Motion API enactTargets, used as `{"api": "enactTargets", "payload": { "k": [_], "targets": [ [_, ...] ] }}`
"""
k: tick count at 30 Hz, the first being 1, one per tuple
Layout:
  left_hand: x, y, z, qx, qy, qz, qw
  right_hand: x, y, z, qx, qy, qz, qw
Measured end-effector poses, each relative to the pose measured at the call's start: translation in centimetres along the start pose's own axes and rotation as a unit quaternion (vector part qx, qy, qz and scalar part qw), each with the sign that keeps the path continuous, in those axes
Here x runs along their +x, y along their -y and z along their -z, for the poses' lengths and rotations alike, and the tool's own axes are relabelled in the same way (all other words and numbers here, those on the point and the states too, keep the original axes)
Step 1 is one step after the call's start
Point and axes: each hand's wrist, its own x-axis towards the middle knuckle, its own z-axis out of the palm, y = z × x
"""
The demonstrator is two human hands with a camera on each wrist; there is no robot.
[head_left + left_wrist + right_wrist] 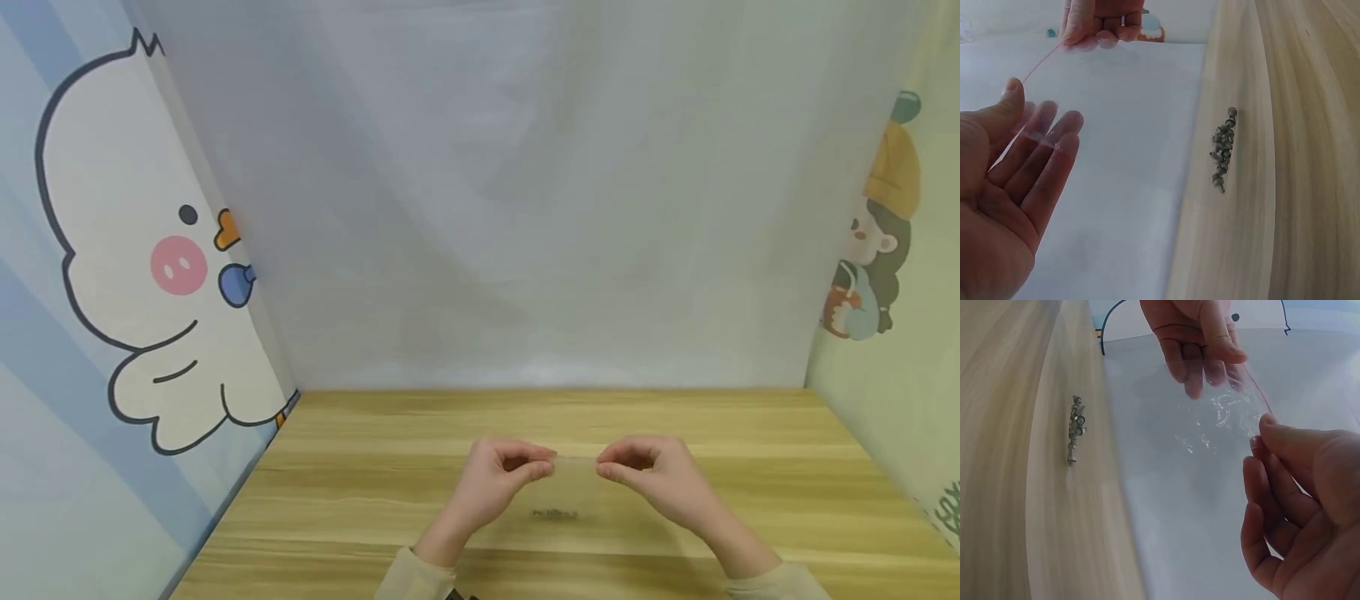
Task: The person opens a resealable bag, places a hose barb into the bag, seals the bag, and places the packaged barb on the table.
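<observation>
A clear zip-lock bag [576, 485] with a thin red line along its top edge hangs upright between my hands. My left hand [483, 485] pinches one top corner between thumb and fingers. At the opposite corner, my right hand [667, 482] pinches the edge in the same way. Small grey metal screws [1223, 150] lie gathered in a row low in the bag; several show, some overlapping. In the right wrist view the screws [1076, 430] sit well below the fingers, and glints mark the clear film.
Below the hands spreads a wood-grain table [345, 500]. A pale grey sheet [487, 208] hangs behind its far edge. Side panels carry a cartoon white bird [120, 208] at left and a cartoon figure [873, 258] at right.
</observation>
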Motion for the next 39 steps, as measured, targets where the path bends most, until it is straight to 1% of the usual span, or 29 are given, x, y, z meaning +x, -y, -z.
{"api": "enactTargets", "payload": {
  "k": [2,5,8,10,13,15,19,21,24,26,29,31,36,39],
  "targets": [
    [-0.3,0.1,0.3,-0.005,0.004,0.004,1.0,-0.2,-0.1,0.1,0.015,0.023,-0.009,1.0],
    [-0.8,-0.1,0.6,0.002,0.008,0.008,0.9999,-0.6,0.0,0.3,0.057,0.047,-0.016,0.997],
    [-1.2,-0.5,0.7,0.013,0.016,0.004,0.9998,-0.9,0.3,0.4,0.091,0.058,-0.026,0.994],
    [-1.2,-0.7,0.5,0.02,0.011,0.011,0.9997,-0.9,0.4,0.6,0.099,0.057,-0.043,0.993],
    [-0.7,-0.5,0.1,0.015,-0.008,0.039,0.9991,-0.2,0.0,0.5,0.097,0.039,-0.074,0.992],
    [-0.1,-0.1,-0.1,0.003,-0.025,0.059,0.998,0.5,-0.7,0.2,0.098,0.026,-0.095,0.99],
    [1.1,1.4,-0.4,-0.037,-0.045,0.081,0.995,1.8,-2.6,-0.7,0.108,-0.003,-0.107,0.988],
    [1.4,2.2,-0.6,-0.057,-0.048,0.093,0.9929,2.3,-3.4,-1.1,0.114,-0.014,-0.108,0.988],
    [1.7,3.3,-0.8,-0.073,-0.046,0.117,0.9893,2.7,-4.4,-1.4,0.112,-0.015,-0.11,0.987],
    [1.6,4.0,-1.0,-0.077,-0.044,0.132,0.9873,2.7,-5.0,-1.5,0.111,0.0,-0.113,0.987],
    [1.6,4.6,-1.3,-0.072,-0.047,0.145,0.9857,2.4,-5.7,-1.7,0.107,0.028,-0.124,0.986],
    [1.5,4.9,-1.4,-0.054,-0.049,0.148,0.9863,2.1,-5.9,-1.8,0.106,0.037,-0.13,0.985],
    [1.5,5.3,-1.8,-0.013,-0.056,0.161,0.9853,1.7,-6.5,-2.2,0.081,0.036,-0.135,0.987],
    [1.5,5.5,-2.0,-0.01,-0.062,0.165,0.9842,1.7,-6.6,-2.5,0.058,0.032,-0.135,0.989]
  ]
}}
